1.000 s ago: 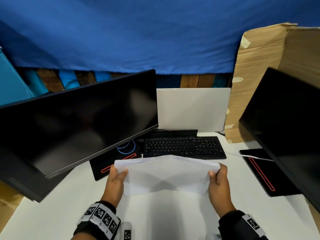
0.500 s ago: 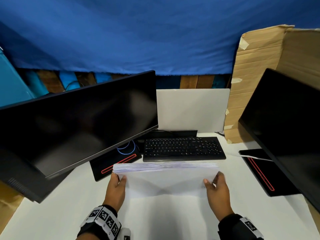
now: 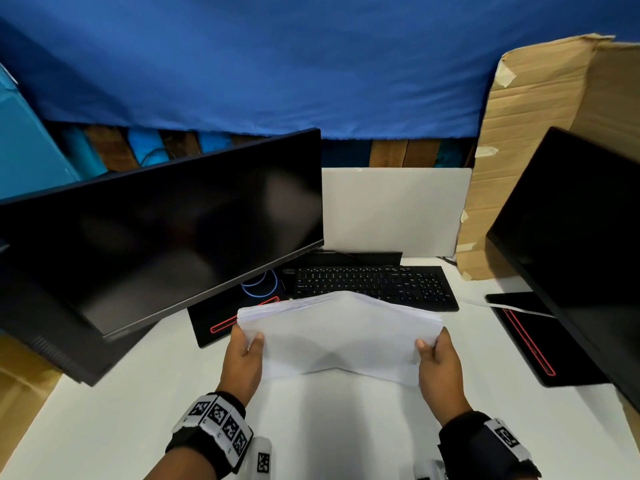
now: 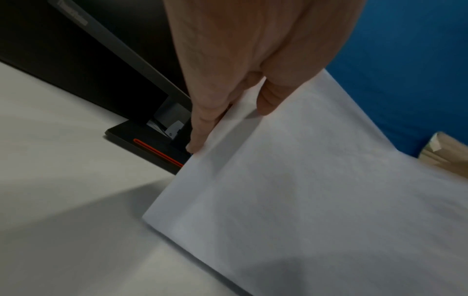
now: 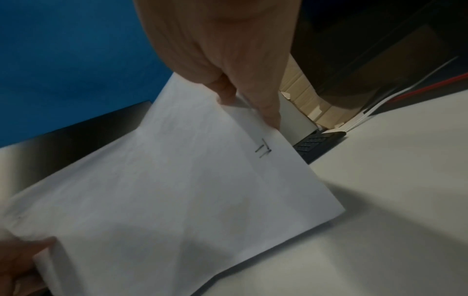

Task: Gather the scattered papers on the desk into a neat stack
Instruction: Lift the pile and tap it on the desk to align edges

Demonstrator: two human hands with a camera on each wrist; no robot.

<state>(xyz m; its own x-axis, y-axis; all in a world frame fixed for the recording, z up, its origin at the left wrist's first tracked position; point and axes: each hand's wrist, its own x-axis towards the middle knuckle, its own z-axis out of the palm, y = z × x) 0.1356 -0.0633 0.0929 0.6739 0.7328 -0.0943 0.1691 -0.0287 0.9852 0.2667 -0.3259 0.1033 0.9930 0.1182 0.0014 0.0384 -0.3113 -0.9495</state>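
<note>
A thick stack of white papers [image 3: 341, 336] stands on edge on the white desk [image 3: 104, 410], bowed upward in the middle. My left hand [image 3: 247, 342] grips its left side, thumb in front and fingers behind. My right hand [image 3: 431, 346] grips its right side the same way. The left wrist view shows my left hand [image 4: 228, 112] pinching the stack [image 4: 316, 200] near its upper corner. In the right wrist view my right hand [image 5: 249, 108] pinches the stack [image 5: 177, 190], and staples show near that corner. One more sheet [image 3: 509, 306] lies by the right monitor base.
A black keyboard [image 3: 372, 285] lies just behind the stack. A tilted monitor [image 3: 156, 230] stands at the left with its base [image 3: 225, 317] near my left hand. Another monitor [image 3: 581, 244] and its base [image 3: 540, 337] stand at the right. Cardboard [image 3: 519, 150] leans behind.
The stack dropped flat-edged onto the desk half a second ago; now it is lifted a little and bowed upward again, with both hands still holding its sides.
</note>
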